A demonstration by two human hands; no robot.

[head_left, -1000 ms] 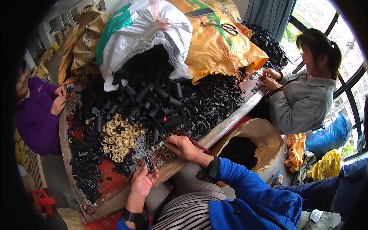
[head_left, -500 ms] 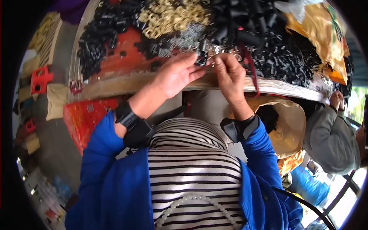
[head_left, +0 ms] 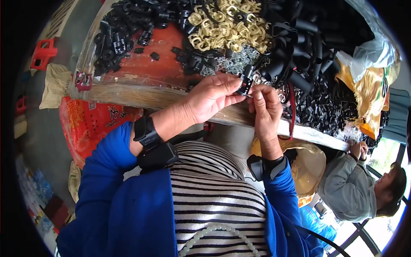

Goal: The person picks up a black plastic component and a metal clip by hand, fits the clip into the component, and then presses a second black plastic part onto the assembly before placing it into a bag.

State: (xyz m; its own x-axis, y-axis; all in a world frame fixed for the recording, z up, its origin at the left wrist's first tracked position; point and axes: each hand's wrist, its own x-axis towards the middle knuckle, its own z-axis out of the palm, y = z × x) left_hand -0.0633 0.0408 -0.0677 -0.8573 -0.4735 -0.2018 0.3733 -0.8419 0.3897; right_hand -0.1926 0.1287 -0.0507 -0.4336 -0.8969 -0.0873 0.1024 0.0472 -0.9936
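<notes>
Over the near edge of the work table [head_left: 141, 93], my left hand [head_left: 209, 96] grips a small black plastic part [head_left: 245, 85] between thumb and fingers. The part stands roughly upright and looks like a slotted cylinder. My right hand [head_left: 267, 107] is closed in a pinch right beside its lower end; what sits between those fingertips is too small to make out. Just beyond my hands lie a heap of small grey metal pieces [head_left: 239, 62] and a pile of cream-coloured plastic rings [head_left: 231, 25]. Small silvery metal clips [head_left: 280, 92] lie near my right fingers.
Black plastic parts [head_left: 124, 30] are heaped at the far left, black tubes [head_left: 299, 64] at the right, small black pieces [head_left: 321, 111] nearer. A yellow bag [head_left: 364, 92] lies on the right end. A co-worker [head_left: 349, 184] sits at the right. A red bag [head_left: 85, 128] hangs below left.
The view has shifted, so table and piles appear lower and larger. Both hands stay together at the black part, which now shows more plainly in my left fingers.
</notes>
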